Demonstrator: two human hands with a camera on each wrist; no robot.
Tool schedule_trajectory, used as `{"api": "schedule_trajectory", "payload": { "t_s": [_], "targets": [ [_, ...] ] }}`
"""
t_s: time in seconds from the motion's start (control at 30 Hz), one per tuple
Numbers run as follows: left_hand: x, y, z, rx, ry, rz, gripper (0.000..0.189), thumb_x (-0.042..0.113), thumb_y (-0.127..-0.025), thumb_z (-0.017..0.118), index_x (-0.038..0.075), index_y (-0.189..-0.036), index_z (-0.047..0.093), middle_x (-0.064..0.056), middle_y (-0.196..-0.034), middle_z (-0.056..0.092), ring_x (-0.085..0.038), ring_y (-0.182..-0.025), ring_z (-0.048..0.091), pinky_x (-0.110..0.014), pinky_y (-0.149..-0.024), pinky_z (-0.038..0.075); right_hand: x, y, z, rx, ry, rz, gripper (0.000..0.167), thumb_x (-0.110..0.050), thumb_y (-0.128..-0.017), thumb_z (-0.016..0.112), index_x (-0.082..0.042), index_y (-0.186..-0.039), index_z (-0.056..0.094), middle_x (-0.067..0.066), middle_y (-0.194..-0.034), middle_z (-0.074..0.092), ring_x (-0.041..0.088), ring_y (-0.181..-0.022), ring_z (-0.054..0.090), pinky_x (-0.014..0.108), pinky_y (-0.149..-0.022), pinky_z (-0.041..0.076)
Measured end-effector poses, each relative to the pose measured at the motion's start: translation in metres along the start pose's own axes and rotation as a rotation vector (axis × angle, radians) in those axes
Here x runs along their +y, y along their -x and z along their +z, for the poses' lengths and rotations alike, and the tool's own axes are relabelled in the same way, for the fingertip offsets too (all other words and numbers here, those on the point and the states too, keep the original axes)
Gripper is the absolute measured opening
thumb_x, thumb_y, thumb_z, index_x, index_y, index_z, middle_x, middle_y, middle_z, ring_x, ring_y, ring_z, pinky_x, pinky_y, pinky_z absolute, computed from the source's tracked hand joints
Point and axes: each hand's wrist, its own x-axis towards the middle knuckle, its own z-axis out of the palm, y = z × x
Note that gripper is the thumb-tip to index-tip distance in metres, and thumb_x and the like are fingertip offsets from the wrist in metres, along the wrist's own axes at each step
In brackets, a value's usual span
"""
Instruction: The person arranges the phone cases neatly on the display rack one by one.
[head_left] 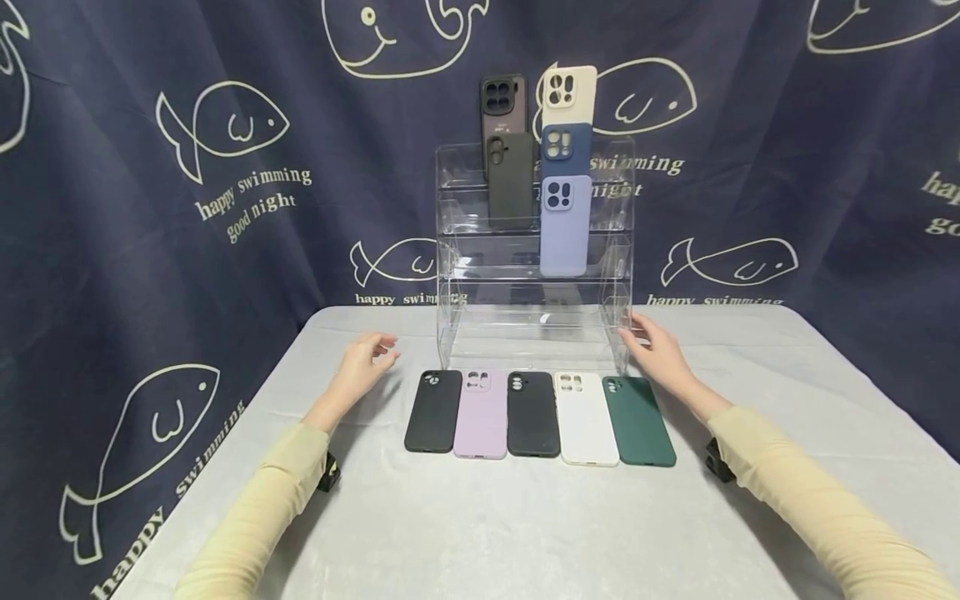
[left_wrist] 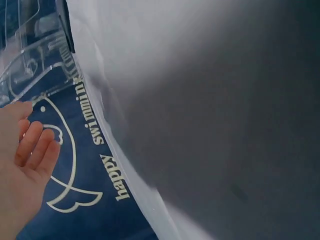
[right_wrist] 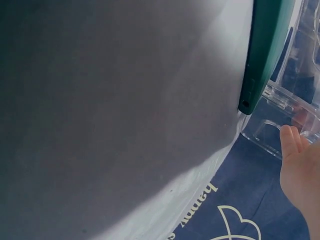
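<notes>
Clear tiered rack [head_left: 487, 250] stands upright towards the far side of the table [head_left: 570, 542], between the person's two hands. The right hand [head_left: 656, 350] has its fingertips at the rack's right edge, fingers nearly straight; whether they pinch the side panel cannot be told. The left hand [head_left: 364, 362] hangs near the left edge, relaxed, fingers loosely bent and holding nothing.

The step in hand looks like steadying or squaring the rack partway through filling it. The next move probably calls for freeing a hand to lift a phone case from the row just on the rack's near side: left to right, a black case [head_left: 433, 412], a lilac case [head_left: 481, 425], a second black case [head_left: 533, 417], a white case [head_left: 587, 421] and a dark green case [head_left: 641, 422]. Five others already stand in the rack, three overlapping on the right and two on the left.

Around the far side and both flanks hangs a navy curtain [head_left: 847, 133] printed with pale fish and lettering. A pale grey cover dresses the table, faintly creased, with shadows under the arms. Small dark devices [head_left: 330, 475] sit at the wrists.
</notes>
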Motion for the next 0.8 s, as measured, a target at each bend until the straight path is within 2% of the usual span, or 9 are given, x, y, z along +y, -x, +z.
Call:
{"api": "schedule_trajectory", "payload": {
  "t_s": [0.13,0.3,0.4,0.47,0.6,0.8],
  "targets": [
    [0.003,-0.001,0.009,-0.103,-0.007,-0.007,0.024,0.008,-0.083,0.069,-0.006,-0.102,0.064,-0.019,-0.097,0.066,-0.033,-0.087,0.064,-0.042,-0.079,0.056,-0.001,0.0,-0.001,0.005,-0.001,-0.001,0.051,-0.027,-0.098,0.05,0.006,-0.136,0.04,0.03,-0.132,0.049,0.044,-0.114,0.053,0.053,-0.095,0.047],
    [0.009,0.002,0.018,-0.326,0.017,-0.118,0.038,0.022,-0.087,0.066,-0.006,-0.112,0.061,-0.02,-0.106,0.063,-0.033,-0.093,0.063,-0.043,-0.084,0.054,-0.002,0.0,-0.001,0.0,-0.01,-0.002,0.052,-0.026,-0.098,0.05,0.007,-0.136,0.04,0.03,-0.133,0.047,0.045,-0.114,0.053,0.054,-0.094,0.047],
    [0.01,0.003,0.021,-0.415,0.036,-0.147,0.044,0.028,-0.09,0.063,-0.007,-0.117,0.059,-0.02,-0.109,0.06,-0.032,-0.096,0.06,-0.045,-0.088,0.051,-0.002,0.0,0.0,0.0,-0.014,0.002,0.052,-0.026,-0.098,0.05,0.007,-0.136,0.039,0.03,-0.133,0.047,0.045,-0.114,0.052,0.054,-0.095,0.047],
    [0.01,0.004,0.022,-0.439,0.05,-0.151,0.044,0.028,-0.091,0.061,-0.007,-0.118,0.059,-0.021,-0.108,0.059,-0.031,-0.095,0.059,-0.045,-0.088,0.05,-0.002,0.0,0.0,0.0,-0.012,0.007,0.052,-0.026,-0.098,0.05,0.007,-0.137,0.039,0.03,-0.133,0.047,0.045,-0.114,0.052,0.054,-0.095,0.047],
    [0.009,0.006,0.024,-0.458,0.041,-0.122,0.037,0.021,-0.093,0.058,-0.007,-0.117,0.06,-0.018,-0.1,0.056,-0.024,-0.085,0.056,-0.039,-0.079,0.051,-0.003,-0.001,0.0,-0.003,-0.003,0.012,0.053,-0.028,-0.098,0.049,0.005,-0.137,0.039,0.03,-0.133,0.047,0.045,-0.115,0.052,0.054,-0.095,0.047],
    [0.009,0.007,0.024,-0.429,0.074,-0.104,0.023,0.015,-0.091,0.06,-0.004,-0.104,0.066,-0.014,-0.092,0.059,-0.021,-0.082,0.054,-0.034,-0.075,0.048,-0.004,0.0,0.0,0.0,-0.009,0.011,0.052,-0.028,-0.098,0.049,0.006,-0.137,0.04,0.03,-0.131,0.049,0.045,-0.115,0.052,0.054,-0.095,0.047]
  ]
}}
